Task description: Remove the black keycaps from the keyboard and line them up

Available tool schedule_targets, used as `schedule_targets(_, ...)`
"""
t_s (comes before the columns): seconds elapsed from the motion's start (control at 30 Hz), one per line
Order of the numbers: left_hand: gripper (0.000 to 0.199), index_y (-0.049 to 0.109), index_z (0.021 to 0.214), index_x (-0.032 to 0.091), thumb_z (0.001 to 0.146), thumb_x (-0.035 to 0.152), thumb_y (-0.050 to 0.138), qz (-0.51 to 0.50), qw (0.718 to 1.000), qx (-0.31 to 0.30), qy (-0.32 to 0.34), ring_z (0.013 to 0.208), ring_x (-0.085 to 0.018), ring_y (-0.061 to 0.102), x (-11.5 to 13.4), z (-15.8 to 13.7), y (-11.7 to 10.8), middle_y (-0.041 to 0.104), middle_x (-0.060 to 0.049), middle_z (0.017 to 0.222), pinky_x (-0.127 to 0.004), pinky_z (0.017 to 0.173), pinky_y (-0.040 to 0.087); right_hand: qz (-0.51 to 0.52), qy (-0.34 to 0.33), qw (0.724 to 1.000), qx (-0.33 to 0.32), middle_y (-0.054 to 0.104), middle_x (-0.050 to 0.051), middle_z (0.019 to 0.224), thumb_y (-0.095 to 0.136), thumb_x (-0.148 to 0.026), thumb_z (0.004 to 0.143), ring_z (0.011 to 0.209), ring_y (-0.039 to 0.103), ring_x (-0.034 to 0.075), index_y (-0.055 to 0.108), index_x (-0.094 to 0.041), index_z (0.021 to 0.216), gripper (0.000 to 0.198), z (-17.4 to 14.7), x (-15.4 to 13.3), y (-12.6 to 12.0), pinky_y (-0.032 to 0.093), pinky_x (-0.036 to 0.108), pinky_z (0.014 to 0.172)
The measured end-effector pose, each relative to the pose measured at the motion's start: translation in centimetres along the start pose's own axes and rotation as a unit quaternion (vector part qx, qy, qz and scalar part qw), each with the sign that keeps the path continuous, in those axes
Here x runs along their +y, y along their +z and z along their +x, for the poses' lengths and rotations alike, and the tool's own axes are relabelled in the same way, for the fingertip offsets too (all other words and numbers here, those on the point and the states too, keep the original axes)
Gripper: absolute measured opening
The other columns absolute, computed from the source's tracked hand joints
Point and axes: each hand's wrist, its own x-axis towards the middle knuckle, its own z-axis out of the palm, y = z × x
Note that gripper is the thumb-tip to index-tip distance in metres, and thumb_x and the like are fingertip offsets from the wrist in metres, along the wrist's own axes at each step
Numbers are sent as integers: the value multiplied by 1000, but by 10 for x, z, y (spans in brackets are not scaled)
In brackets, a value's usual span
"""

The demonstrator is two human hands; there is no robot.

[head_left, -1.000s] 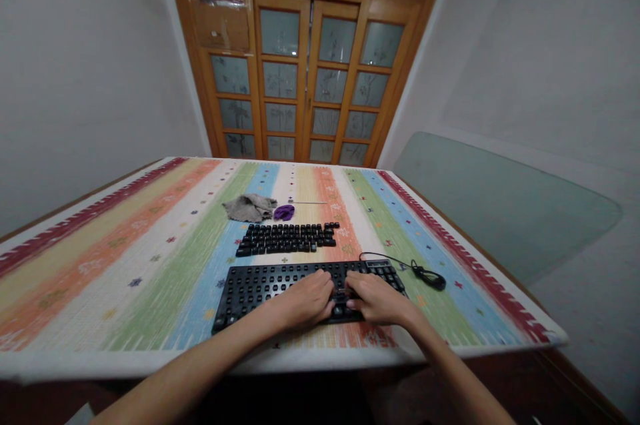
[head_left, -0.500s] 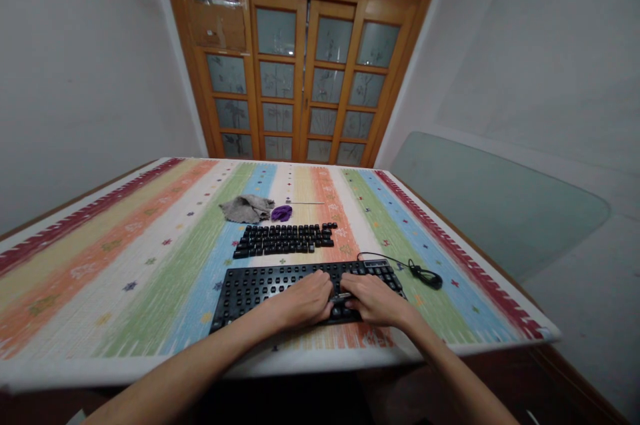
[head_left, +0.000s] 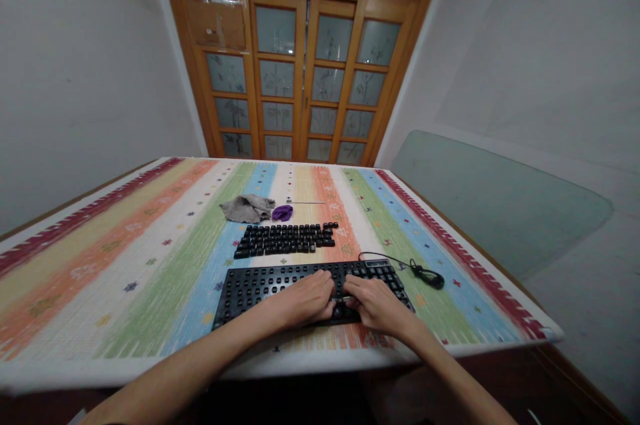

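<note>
A black keyboard lies near the table's front edge, most of its left side stripped of keycaps and its right end still covered with keys. My left hand rests over its middle, fingers curled and closed; whatever they hold is hidden. Close to its right, my right hand is closed around a slim metallic tool, whose tip points toward the left fingers. Behind the keyboard, loose black keycaps lie in rows on the tablecloth.
A grey cloth and a purple cloth lie behind the keycaps, near a thin rod. The keyboard's coiled cable sits at its right. A striped tablecloth covers the table; wooden glazed doors stand beyond.
My hands stay over the keyboard's middle. The right hand has tilted slightly, and less of the metallic tool shows between the hands. The keycaps lie as before.
</note>
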Motion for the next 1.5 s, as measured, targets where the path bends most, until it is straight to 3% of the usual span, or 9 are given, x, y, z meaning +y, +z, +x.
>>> schedule_targets(0.1, 7, 49, 93, 16, 94, 22, 47, -7, 1000, 2, -10, 90, -22, 55, -3, 0, -12, 57, -8, 94, -34, 81, 48, 11, 9, 1000, 8, 62, 5, 90, 54, -15, 86, 74, 59, 17, 63, -18, 86, 9, 2, 1, -6, 36, 26, 60)
schedule_targets(0.27, 10, 51, 94, 14, 97, 21, 45, 10, 999, 29, -27, 90, -21, 54, -18, 11, -31, 56, -9, 94, -34, 82, 47, 52, -23, 993, 104, 62, 8, 102, 53, -16, 89, 85, 61, 19, 65, -19, 111, 25, 14, 12, -13, 45, 28, 73)
schedule_targets(0.37, 15, 52, 93, 14, 99, 24, 42, 31, 998, 37, -29, 87, -21, 52, -32, 20, -35, 56, -9, 92, -34, 80, 47, 67, -30, 989, 132, 62, 8, 104, 55, -17, 90, 87, 61, 19, 65, -19, 109, 22, 29, 18, -17, 46, 29, 75)
schedule_targets(0.5, 15, 52, 93, 14, 99, 24, 42, 26, 999, 36, -24, 87, -21, 52, -50, 24, -32, 56, -8, 92, -33, 80, 47, 31, -25, 993, 112, 61, 8, 108, 56, -14, 89, 84, 61, 18, 65, -18, 101, 15, 50, 25, -20, 46, 27, 71)
schedule_targets(0.73, 9, 52, 97, 14, 97, 22, 47, -17, 998, 50, -42, 89, -20, 53, -75, 25, -19, 56, -7, 96, -31, 82, 47, 32, -41, 994, 91, 61, 8, 107, 58, -17, 91, 89, 61, 18, 62, -18, 104, 14, 75, 38, -13, 45, 26, 70)
schedule_targets(0.97, 12, 57, 97, 16, 89, 25, 61, 48, 996, 7, -70, 92, -21, 52, -97, 26, -16, 56, -7, 98, -33, 82, 44, -13, -3, 998, 59, 61, 8, 109, 62, -10, 86, 85, 61, 18, 64, -18, 104, 20, 91, 51, -3, 39, 24, 63)
schedule_targets(1.13, 13, 60, 92, 15, 86, 25, 65, 75, 995, -15, -68, 90, -22, 50, -103, 28, -14, 56, -8, 98, -33, 80, 43, -38, -5, 998, 57, 62, 8, 110, 61, -6, 83, 82, 61, 17, 66, -19, 103, 25, 94, 52, -2, 38, 24, 62)
schedule_targets(1.5, 7, 62, 89, 13, 85, 19, 63, 102, 993, -3, -52, 91, -22, 51, -105, 30, -7, 58, -10, 99, -33, 81, 45, -46, 20, 998, 34, 62, 11, 113, 60, -10, 86, 82, 63, 19, 69, -18, 106, 24, 98, 45, -5, 41, 26, 62)
